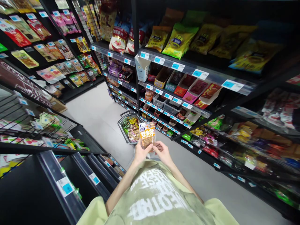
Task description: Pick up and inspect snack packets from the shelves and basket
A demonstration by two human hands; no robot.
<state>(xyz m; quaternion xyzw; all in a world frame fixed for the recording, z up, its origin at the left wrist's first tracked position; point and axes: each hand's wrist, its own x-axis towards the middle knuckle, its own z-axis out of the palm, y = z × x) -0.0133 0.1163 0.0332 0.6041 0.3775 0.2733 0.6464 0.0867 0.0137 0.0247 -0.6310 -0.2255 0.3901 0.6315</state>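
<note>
An orange and white snack packet (147, 134) with a see-through lower part is held upright in front of my body. My left hand (140, 152) grips its lower left corner, thumb across the front. At the lower right corner, my right hand (162, 151) pinches the same packet between thumb and fingers. Just beyond the packet, a dark shopping basket (122, 132) stands on the floor. Inside it lie green and yellow packets (129, 125) and several small wrapped snacks (133, 135). The packet covers the basket's right side.
A tall shelf unit (168, 62) with bagged chips (179, 40) and open snack boxes (184, 86) rises ahead and right. Black tiered shelves (79, 172) stand close on my left. Hanging packets (48, 51) line the far left wall. Grey floor (100, 100) runs between.
</note>
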